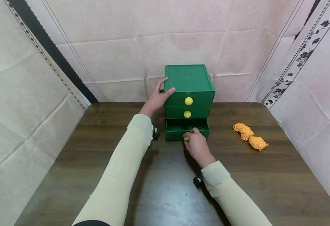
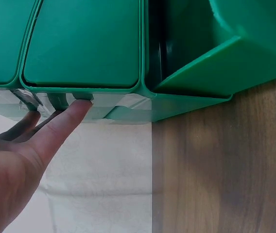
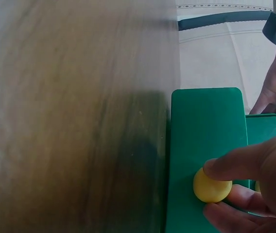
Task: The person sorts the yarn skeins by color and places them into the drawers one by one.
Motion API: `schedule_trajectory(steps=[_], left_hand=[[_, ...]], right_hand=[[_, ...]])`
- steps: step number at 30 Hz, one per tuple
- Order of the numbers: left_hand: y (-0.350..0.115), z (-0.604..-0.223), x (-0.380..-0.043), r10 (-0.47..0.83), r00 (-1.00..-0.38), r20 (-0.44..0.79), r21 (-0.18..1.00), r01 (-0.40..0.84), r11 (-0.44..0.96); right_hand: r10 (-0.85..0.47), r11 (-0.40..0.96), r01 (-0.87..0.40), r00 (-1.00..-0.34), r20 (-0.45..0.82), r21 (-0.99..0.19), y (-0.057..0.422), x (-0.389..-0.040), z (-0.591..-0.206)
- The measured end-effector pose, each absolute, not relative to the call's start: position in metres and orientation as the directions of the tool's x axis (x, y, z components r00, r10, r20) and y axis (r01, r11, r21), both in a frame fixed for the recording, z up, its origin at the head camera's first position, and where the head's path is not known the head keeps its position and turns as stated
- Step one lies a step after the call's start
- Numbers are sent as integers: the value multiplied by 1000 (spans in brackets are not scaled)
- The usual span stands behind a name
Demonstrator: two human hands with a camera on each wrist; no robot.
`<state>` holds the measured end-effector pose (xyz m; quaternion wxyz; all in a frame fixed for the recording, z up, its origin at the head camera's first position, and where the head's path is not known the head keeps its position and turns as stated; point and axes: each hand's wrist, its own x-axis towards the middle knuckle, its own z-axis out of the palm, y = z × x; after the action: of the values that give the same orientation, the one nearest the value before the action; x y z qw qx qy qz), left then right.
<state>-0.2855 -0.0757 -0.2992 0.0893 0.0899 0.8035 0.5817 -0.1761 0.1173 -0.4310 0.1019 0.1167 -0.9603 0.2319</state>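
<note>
A green three-drawer cabinet (image 1: 188,78) with round yellow knobs stands at the back of the table. Its bottom drawer (image 1: 173,135) is pulled out, and the part of its inside that shows holds nothing I can make out. The two upper drawers are closed. My right hand (image 1: 197,147) pinches the bottom drawer's yellow knob (image 3: 211,187) between thumb and fingers. Against the cabinet's left side rests my left hand (image 1: 156,99), its fingers extended; in the left wrist view the fingertips touch the side wall.
Two bundles of orange yarn, one nearer the cabinet (image 1: 243,130) and one nearer me (image 1: 257,143), lie on the brown wooden table (image 1: 266,182) to the right. Pale patterned cloth (image 1: 119,53) hangs behind the cabinet and along both sides.
</note>
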Motion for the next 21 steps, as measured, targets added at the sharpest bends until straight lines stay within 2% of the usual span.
schedule_trajectory(steps=[21], left_hand=[[-75,-300,-287,246,-969,-37,954,39,297]], right_hand=[[-201,861,-279,-955,219,-426,120,-166,-424]])
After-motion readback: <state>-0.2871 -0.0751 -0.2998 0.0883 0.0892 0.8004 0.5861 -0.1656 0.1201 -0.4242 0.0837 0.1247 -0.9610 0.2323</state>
